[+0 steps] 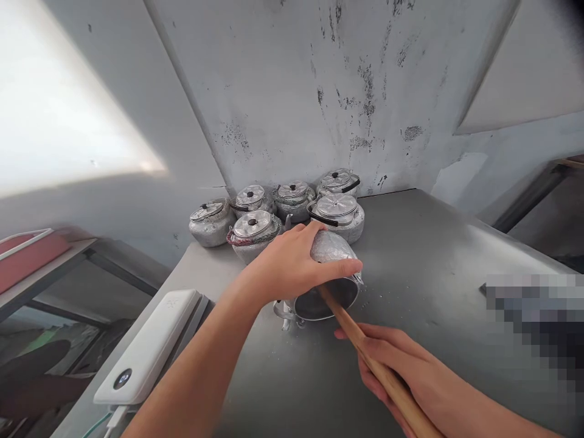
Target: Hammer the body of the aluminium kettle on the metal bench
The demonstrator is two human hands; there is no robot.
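- Head view: left hand point(292, 258) grips tipped kettle point(335, 244), thumb spread from fingers; best held firm
- Right hand point(401, 359) wraps stick point(345, 323) reaching inside; best kept clear of rim point(319, 318)

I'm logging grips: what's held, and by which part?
Right hand: long brown wooden stick, by its shaft. Left hand: tipped round silver metal pot, by its outer wall.
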